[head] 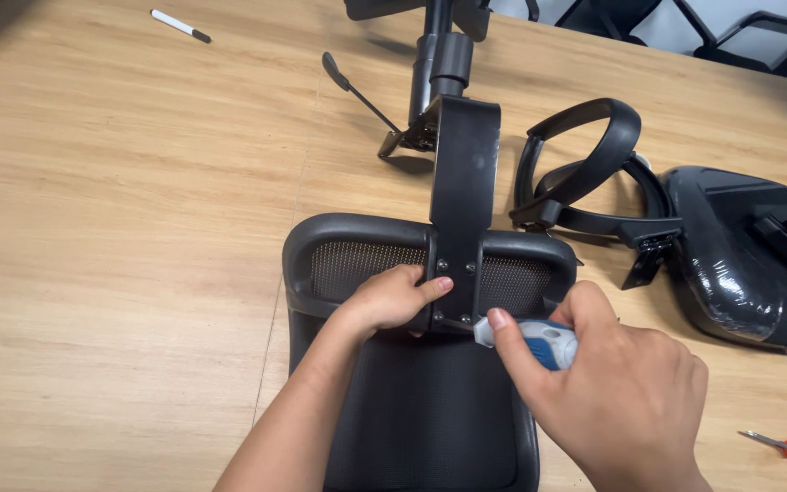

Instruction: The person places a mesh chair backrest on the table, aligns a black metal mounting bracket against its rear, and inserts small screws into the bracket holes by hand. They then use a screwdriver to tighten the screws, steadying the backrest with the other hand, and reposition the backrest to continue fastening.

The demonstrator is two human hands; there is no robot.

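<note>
Screwdriver (539, 342) within right-hand fingers (512, 339)

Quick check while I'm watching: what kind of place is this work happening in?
Probably an indoor workshop or office assembly area. A large wooden table serves as the bench, chair parts lie on it: a mesh backrest, armrests, a wrapped seat; the right hand holds a screwdriver.

Right hand (617, 392) apparently drives screwdriver (539, 342) into backrest bracket (463, 205).
</note>
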